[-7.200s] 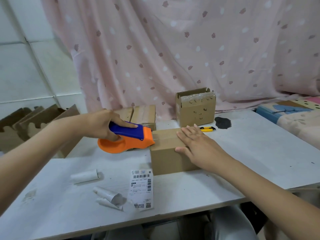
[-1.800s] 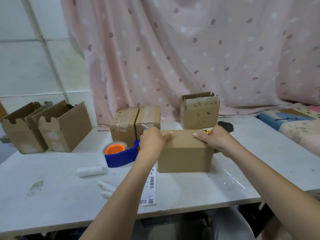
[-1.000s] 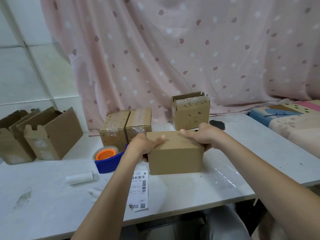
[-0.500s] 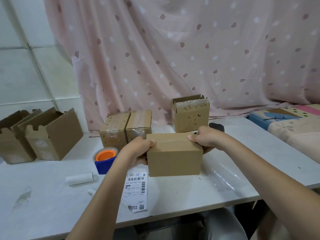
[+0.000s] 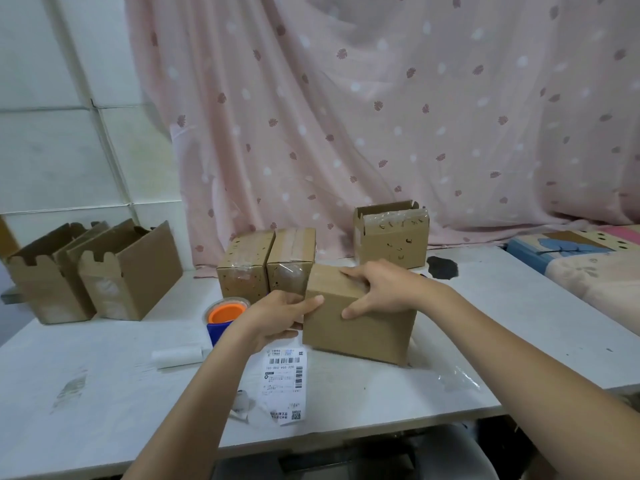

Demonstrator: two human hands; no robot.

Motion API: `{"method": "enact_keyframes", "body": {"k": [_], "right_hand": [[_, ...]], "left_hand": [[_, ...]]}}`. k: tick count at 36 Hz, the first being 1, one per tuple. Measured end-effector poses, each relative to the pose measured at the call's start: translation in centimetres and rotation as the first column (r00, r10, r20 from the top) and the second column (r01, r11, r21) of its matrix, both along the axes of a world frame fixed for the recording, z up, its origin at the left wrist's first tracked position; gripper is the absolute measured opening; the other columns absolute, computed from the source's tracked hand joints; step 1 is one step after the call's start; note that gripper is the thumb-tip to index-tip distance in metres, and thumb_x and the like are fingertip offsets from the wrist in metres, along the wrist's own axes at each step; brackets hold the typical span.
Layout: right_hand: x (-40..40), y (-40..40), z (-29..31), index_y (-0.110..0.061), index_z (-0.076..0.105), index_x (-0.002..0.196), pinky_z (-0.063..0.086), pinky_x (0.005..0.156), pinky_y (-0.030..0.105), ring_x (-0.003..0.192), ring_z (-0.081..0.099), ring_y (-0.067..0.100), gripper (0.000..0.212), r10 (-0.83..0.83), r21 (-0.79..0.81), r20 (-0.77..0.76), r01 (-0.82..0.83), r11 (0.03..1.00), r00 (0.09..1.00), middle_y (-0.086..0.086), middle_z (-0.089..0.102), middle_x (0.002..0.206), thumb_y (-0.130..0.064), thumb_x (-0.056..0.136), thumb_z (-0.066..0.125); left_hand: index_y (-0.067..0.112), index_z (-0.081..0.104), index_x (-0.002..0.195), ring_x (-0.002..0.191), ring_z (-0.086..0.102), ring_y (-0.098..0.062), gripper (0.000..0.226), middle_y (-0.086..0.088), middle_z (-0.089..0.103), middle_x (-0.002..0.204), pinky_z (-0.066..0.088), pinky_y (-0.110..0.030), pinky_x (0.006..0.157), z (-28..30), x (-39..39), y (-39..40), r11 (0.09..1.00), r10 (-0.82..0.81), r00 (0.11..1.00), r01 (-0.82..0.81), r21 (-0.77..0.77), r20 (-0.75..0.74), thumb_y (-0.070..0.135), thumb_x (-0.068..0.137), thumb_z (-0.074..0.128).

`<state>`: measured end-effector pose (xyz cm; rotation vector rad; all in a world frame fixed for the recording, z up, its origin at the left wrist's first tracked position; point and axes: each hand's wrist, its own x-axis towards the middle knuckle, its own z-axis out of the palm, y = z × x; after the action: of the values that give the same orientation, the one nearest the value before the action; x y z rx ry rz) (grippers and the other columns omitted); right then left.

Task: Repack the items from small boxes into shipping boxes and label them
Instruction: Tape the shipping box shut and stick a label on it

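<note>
A closed brown shipping box (image 5: 367, 330) stands on the white table (image 5: 502, 323), turned at an angle to the table's edge. My left hand (image 5: 277, 315) grips its left end, thumb on the top edge. My right hand (image 5: 377, 289) lies over the top, with the thumb down the front face. A white shipping label (image 5: 285, 382) lies flat on the table just in front of the box's left corner. The orange and blue tape dispenser (image 5: 223, 317) sits left of the box, partly hidden behind my left wrist.
Two taped boxes (image 5: 266, 263) stand behind the held box, an open one (image 5: 391, 233) at the back. Empty open cartons (image 5: 97, 271) stand far left. Label backing scraps (image 5: 178, 355) and clear film (image 5: 453, 379) lie on the table. A patterned cushion (image 5: 581, 261) is at right.
The box has been turned so that its right end swings toward me. My right hand has slid from the far right corner onto the top and front. The tape dispenser was set down earlier.
</note>
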<state>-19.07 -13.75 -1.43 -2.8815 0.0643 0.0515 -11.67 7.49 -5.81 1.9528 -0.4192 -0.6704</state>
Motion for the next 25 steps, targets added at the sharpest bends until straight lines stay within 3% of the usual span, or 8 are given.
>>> {"method": "enact_keyframes", "body": {"k": [3,6,8,10,12,18,23,25], "right_hand": [[-0.3,-0.5,0.8,-0.031,0.043,0.151,0.051,0.091,0.033,0.105,0.058,0.017,0.091,-0.073,0.088,0.068,0.067,0.994,0.995,-0.005,0.063,0.116,-0.066,0.073,0.075],[-0.5,-1.2,1.4,-0.029,0.048,0.148,0.049,0.099,0.034,0.118,0.059,0.017,0.093,-0.165,0.222,0.079,0.144,0.964,0.983,-0.005,0.063,0.132,-0.071,0.070,0.073],[-1.1,-1.3,1.7,-0.030,0.062,0.134,0.051,0.096,0.032,0.114,0.062,0.013,0.076,-0.211,0.352,0.060,0.177,0.919,0.976,-0.013,0.065,0.127,-0.071,0.071,0.072],[-1.7,-1.1,1.7,-0.028,0.075,0.106,0.055,0.081,0.028,0.092,0.070,0.010,0.046,-0.231,0.498,0.023,0.189,0.846,0.973,-0.013,0.073,0.101,-0.065,0.078,0.071],[-2.1,-0.8,1.5,-0.019,0.074,0.085,0.053,0.064,0.028,0.071,0.070,0.013,0.041,-0.264,0.596,0.001,0.212,0.775,0.964,-0.005,0.073,0.080,-0.060,0.083,0.070],[-2.4,-0.3,-0.9,-0.006,0.070,0.105,0.062,0.077,0.050,0.088,0.075,0.034,0.057,-0.395,0.717,-0.162,0.383,0.583,0.904,0.012,0.077,0.097,-0.060,0.087,0.066],[-2.2,-0.3,-2.5,-0.005,0.067,0.111,0.057,0.059,0.029,0.079,0.073,0.024,0.052,-0.417,0.691,-0.205,0.432,0.580,0.886,0.006,0.075,0.093,-0.054,0.099,0.052],[-2.2,-0.1,-2.9,-0.004,0.065,0.112,0.056,0.060,0.029,0.082,0.073,0.026,0.052,-0.409,0.672,-0.239,0.453,0.585,0.881,0.008,0.073,0.095,-0.052,0.102,0.047]], "left_hand": [[0.007,0.054,0.138,0.102,0.071,-0.023,0.075,-0.008,0.074,0.109,0.058,-0.032,0.088,-0.3,0.8,0.4,0.992,0.108,0.994,-0.109,-0.060,-0.014,0.045,0.080,0.081],[0.000,0.054,0.134,0.094,0.073,-0.024,0.097,-0.007,0.071,0.111,0.061,-0.034,0.076,-0.3,1.2,0.3,0.985,0.143,0.988,-0.148,-0.091,-0.059,0.058,0.063,0.086],[-0.001,0.062,0.122,0.090,0.072,-0.027,0.077,-0.009,0.067,0.108,0.061,-0.043,0.085,0.0,0.7,-0.3,0.983,0.105,0.990,-0.117,-0.139,-0.090,0.055,0.073,0.082],[0.000,0.063,0.120,0.091,0.073,-0.029,0.056,-0.013,0.069,0.114,0.060,-0.045,0.087,0.4,-0.1,-1.1,0.980,0.062,0.993,-0.080,-0.184,-0.103,0.044,0.087,0.074],[-0.001,0.063,0.119,0.095,0.073,-0.034,0.046,-0.017,0.071,0.112,0.060,-0.047,0.088,0.8,-0.8,-1.9,0.972,0.046,0.994,-0.069,-0.226,-0.102,0.036,0.092,0.069],[0.002,0.067,0.111,0.087,0.073,-0.024,0.041,-0.009,0.074,0.096,0.063,-0.039,0.073,0.5,-1.5,-3.6,0.965,0.164,0.986,-0.155,-0.211,0.023,0.038,0.092,0.070],[0.008,0.072,0.088,0.079,0.075,-0.022,0.048,-0.005,0.076,0.087,0.063,-0.040,0.073,-1.1,-1.6,-4.3,0.970,0.241,0.951,-0.227,-0.089,0.196,0.056,0.083,0.072],[0.006,0.072,0.087,0.076,0.075,-0.022,0.048,-0.006,0.076,0.086,0.064,-0.041,0.072,-1.2,-1.5,-4.4,0.974,0.226,0.954,-0.219,-0.057,0.198,0.054,0.084,0.072]]}}
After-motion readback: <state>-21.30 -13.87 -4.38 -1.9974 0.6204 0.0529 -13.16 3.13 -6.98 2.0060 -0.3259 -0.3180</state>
